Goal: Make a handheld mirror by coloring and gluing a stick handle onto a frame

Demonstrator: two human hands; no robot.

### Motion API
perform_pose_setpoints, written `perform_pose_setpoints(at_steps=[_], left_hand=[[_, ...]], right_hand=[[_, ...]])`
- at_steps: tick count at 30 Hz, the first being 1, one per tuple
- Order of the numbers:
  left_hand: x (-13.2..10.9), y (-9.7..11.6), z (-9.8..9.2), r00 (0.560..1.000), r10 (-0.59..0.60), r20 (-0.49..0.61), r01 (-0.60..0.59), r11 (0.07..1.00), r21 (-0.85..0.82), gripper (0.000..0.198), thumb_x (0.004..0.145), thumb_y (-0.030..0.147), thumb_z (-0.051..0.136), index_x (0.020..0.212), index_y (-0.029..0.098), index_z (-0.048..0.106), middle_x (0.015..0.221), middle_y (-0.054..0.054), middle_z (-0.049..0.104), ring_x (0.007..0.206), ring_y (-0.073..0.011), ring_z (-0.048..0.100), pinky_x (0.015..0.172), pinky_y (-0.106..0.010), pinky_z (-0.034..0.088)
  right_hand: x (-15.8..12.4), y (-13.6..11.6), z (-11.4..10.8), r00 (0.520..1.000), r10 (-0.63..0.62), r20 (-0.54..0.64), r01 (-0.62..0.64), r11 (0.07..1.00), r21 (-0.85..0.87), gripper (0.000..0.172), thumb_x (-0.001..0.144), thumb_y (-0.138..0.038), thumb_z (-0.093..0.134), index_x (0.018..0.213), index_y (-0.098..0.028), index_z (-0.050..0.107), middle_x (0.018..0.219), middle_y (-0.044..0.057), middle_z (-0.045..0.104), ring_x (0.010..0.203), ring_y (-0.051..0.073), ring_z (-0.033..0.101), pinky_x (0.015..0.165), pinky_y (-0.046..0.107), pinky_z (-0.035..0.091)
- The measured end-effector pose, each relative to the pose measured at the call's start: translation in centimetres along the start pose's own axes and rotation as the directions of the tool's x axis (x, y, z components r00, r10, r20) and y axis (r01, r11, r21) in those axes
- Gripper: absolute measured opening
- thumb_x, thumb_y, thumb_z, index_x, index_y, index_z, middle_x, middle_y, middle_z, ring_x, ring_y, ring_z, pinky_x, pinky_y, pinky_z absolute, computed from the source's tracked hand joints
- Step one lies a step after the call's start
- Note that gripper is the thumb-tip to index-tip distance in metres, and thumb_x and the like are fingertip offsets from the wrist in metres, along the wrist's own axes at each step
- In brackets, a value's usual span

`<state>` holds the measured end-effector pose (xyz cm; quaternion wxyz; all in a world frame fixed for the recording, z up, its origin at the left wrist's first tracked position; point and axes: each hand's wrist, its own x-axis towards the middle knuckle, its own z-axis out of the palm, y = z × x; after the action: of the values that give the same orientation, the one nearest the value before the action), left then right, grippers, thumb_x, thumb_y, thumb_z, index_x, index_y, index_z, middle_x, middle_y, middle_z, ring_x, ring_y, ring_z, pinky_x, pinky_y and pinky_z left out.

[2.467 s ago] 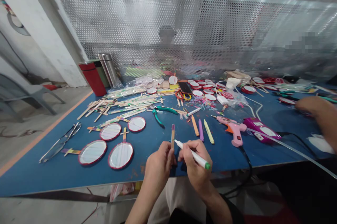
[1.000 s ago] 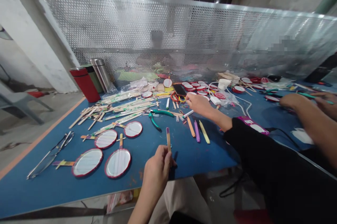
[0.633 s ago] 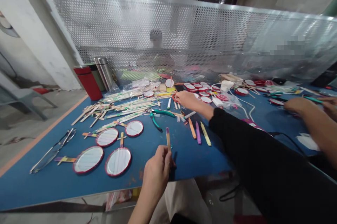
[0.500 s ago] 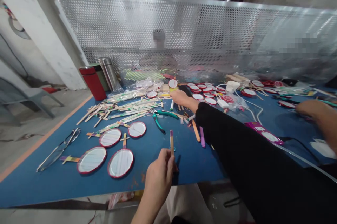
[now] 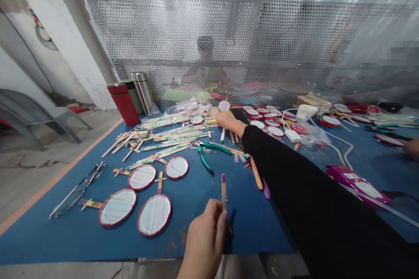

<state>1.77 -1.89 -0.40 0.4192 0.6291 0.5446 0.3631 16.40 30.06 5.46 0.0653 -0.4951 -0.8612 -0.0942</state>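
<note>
At the left of the blue surface, long metal scissors lie beside four round red-rimmed paddles on craft-stick handles, and green-handled pliers sit near the centre. At lower centre, the left hand is closed around a slim craft stick, whose purple-tipped end stands up above the fist, its long axis nearly vertical. Higher in the frame, the right hand, at the end of a black sleeve, stretches far across the surface with its fingers extended and nothing visible in them. Just below it lies a white marker pen, pointing roughly toward the person and much nearer the right hand than the left. At the right edge, a co-worker's hand is near red-rimmed discs, with a magenta card closer in.
</note>
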Motion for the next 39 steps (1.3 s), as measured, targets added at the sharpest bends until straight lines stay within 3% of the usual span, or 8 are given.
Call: perform_pose_setpoints(at_steps=[7, 10, 15, 20, 25, 28, 33, 39], left_hand=[[0.2, 0.0, -0.1, 1.000, 0.006, -0.002, -0.006, 1.000, 0.009, 0.023, 0.095, 0.038, 0.032, 0.085, 0.024, 0.047, 0.066, 0.001, 0.067, 0.060, -0.0153, 0.061, 0.058, -0.023, 0.039], [0.4, 0.2, -0.5, 1.000, 0.016, -0.011, -0.017, 0.999, -0.051, 0.024, 0.095, 0.039, 0.031, 0.086, 0.023, 0.047, 0.068, 0.000, 0.068, 0.060, -0.0151, 0.061, 0.058, -0.024, 0.042], [0.5, 0.3, -0.8, 0.998, 0.030, -0.059, -0.044, 0.968, -0.248, 0.026, 0.093, 0.045, 0.038, 0.089, 0.021, 0.050, 0.079, -0.003, 0.070, 0.068, -0.0153, 0.066, 0.068, -0.027, 0.052], [0.6, 0.6, -0.4, 0.977, -0.055, -0.204, -0.038, 0.904, -0.426, 0.032, 0.090, 0.052, 0.041, 0.089, 0.020, 0.045, 0.084, -0.003, 0.067, 0.064, -0.0137, 0.066, 0.061, -0.028, 0.057], [0.6, 1.1, 0.1, 0.973, -0.050, -0.226, -0.012, 0.964, -0.265, 0.028, 0.092, 0.050, 0.035, 0.089, 0.023, 0.040, 0.063, 0.003, 0.064, 0.045, -0.0137, 0.060, 0.047, -0.023, 0.047], [0.5, 1.3, 0.1, 0.974, -0.074, -0.213, 0.045, 0.990, -0.135, 0.027, 0.093, 0.049, 0.031, 0.091, 0.024, 0.041, 0.053, 0.006, 0.059, 0.038, -0.0139, 0.054, 0.041, -0.022, 0.039], [0.5, 1.3, -0.2, 0.972, -0.070, -0.223, 0.043, 0.991, -0.123, 0.028, 0.092, 0.050, 0.032, 0.090, 0.024, 0.042, 0.046, 0.009, 0.047, 0.038, -0.0148, 0.050, 0.041, -0.022, 0.035], [1.0, 0.4, -0.3, 0.973, -0.022, -0.231, 0.039, 0.997, 0.072, 0.027, 0.090, 0.047, 0.032, 0.089, 0.024, 0.045, 0.058, 0.003, 0.057, 0.053, -0.0202, 0.059, 0.050, -0.026, 0.037]], right_hand=[[-3.2, 0.5, -2.8, 0.996, 0.093, 0.011, -0.094, 0.989, 0.113, 0.025, 0.093, -0.029, 0.056, 0.113, -0.014, 0.060, 0.113, 0.008, 0.063, 0.100, 0.021, 0.061, 0.086, 0.041, 0.050], [-6.9, -0.2, -5.4, 0.996, 0.088, -0.013, -0.084, 0.972, 0.217, 0.020, 0.092, -0.018, 0.050, 0.107, -0.012, 0.062, 0.108, 0.010, 0.066, 0.100, 0.020, 0.060, 0.084, 0.031, 0.045], [-15.4, -2.0, -9.5, 0.996, 0.071, 0.050, -0.085, 0.903, 0.420, 0.027, 0.091, -0.033, 0.049, 0.103, -0.016, 0.066, 0.079, 0.002, 0.068, 0.065, 0.013, 0.059, 0.058, 0.022, 0.042], [-21.6, -5.3, -10.5, 0.945, -0.081, 0.317, -0.216, 0.575, 0.789, 0.023, 0.078, -0.040, 0.064, 0.082, -0.018, 0.069, 0.059, -0.003, 0.061, 0.051, 0.011, 0.055, 0.050, 0.022, 0.040], [-23.2, -9.2, -9.7, 0.944, -0.112, 0.309, -0.207, 0.528, 0.824, 0.019, 0.073, -0.035, 0.069, 0.074, -0.016, 0.069, 0.056, -0.004, 0.058, 0.047, 0.009, 0.052, 0.045, 0.019, 0.037], [-23.0, -11.0, -8.8, 0.952, -0.055, 0.301, -0.262, 0.365, 0.894, 0.018, 0.070, -0.033, 0.071, 0.071, -0.017, 0.063, 0.051, -0.006, 0.056, 0.042, 0.008, 0.050, 0.041, 0.019, 0.036], [-24.0, -14.6, -6.8, 0.955, 0.192, 0.226, -0.202, -0.137, 0.970, 0.027, 0.070, -0.040, 0.071, 0.070, -0.021, 0.052, 0.043, -0.011, 0.046, 0.034, 0.006, 0.039, 0.035, 0.017, 0.029], [-26.0, -18.2, -3.7, 0.865, 0.430, 0.257, -0.147, -0.272, 0.951, 0.032, 0.076, -0.048, 0.066, 0.071, -0.021, 0.050, 0.042, -0.011, 0.041, 0.032, 0.005, 0.035, 0.032, 0.017, 0.024]])
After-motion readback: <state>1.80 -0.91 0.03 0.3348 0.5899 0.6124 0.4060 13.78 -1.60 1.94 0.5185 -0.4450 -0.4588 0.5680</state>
